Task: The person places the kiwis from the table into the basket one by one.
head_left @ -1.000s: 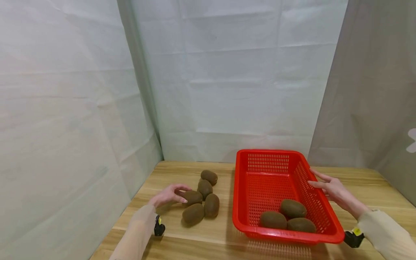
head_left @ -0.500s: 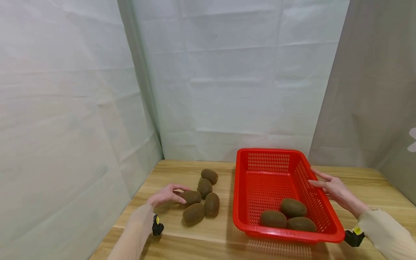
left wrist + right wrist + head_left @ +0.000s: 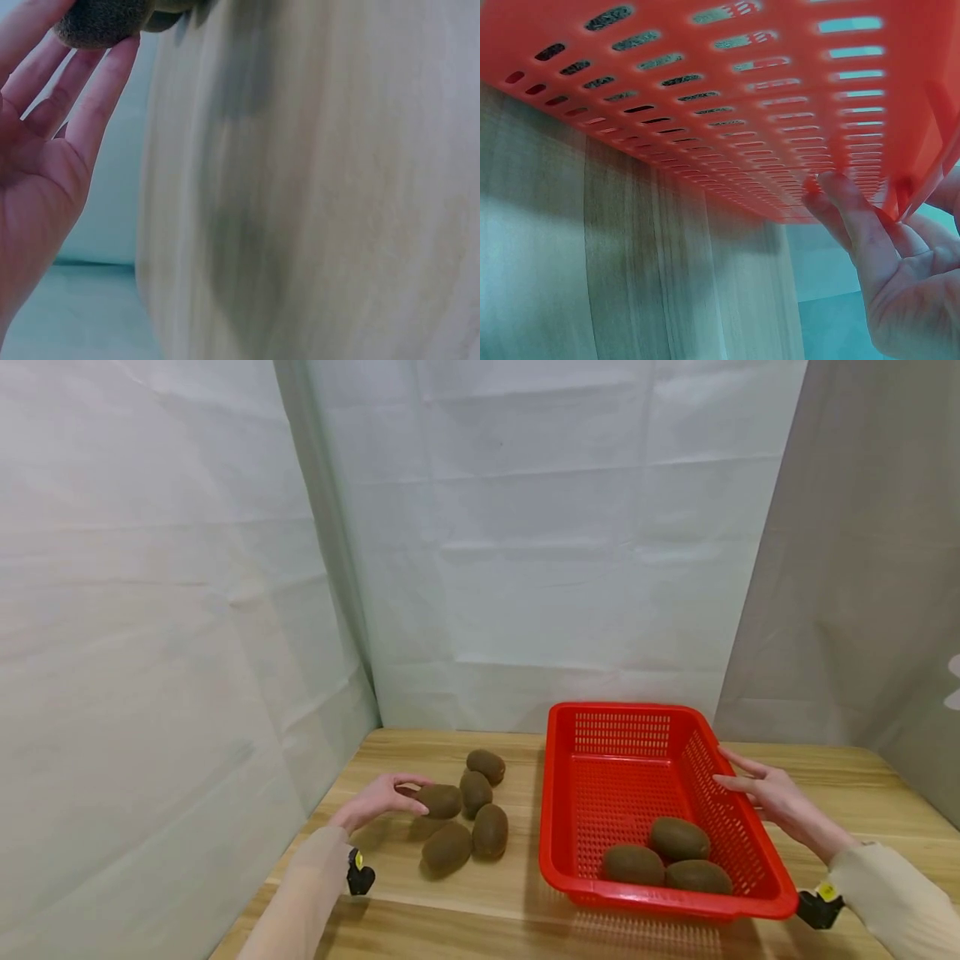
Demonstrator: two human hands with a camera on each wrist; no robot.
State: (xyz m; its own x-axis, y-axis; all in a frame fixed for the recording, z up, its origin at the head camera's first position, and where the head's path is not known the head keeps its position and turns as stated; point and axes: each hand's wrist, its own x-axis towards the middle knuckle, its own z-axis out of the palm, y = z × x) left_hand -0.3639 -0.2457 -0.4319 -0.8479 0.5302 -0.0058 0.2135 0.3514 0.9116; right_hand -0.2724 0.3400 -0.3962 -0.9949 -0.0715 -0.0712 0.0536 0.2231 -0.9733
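Note:
My left hand [image 3: 381,798] pinches a brown kiwi [image 3: 441,802] between thumb and fingers, slightly above the table. In the left wrist view, that fuzzy kiwi [image 3: 103,21] sits at the fingertips, cut off by the top edge. Several other kiwis [image 3: 491,832] lie close by on the wood. On the right stands a red plastic basket [image 3: 550,793] with three kiwis [image 3: 678,838] at its near end. My right hand [image 3: 780,802] grips the basket's right rim. From the right wrist view, some fingers [image 3: 855,217] press the slotted outer wall below the rim.
The light wooden table [image 3: 442,918] carries everything. A pale cloth [image 3: 172,635] hangs along the left side, and another cloth [image 3: 555,568] closes off the back. A greyer cloth [image 3: 840,610] hangs at the right.
My left hand has taken hold of the leftmost kiwi and raised it slightly off the table, away from the others. The right hand and basket have stayed put.

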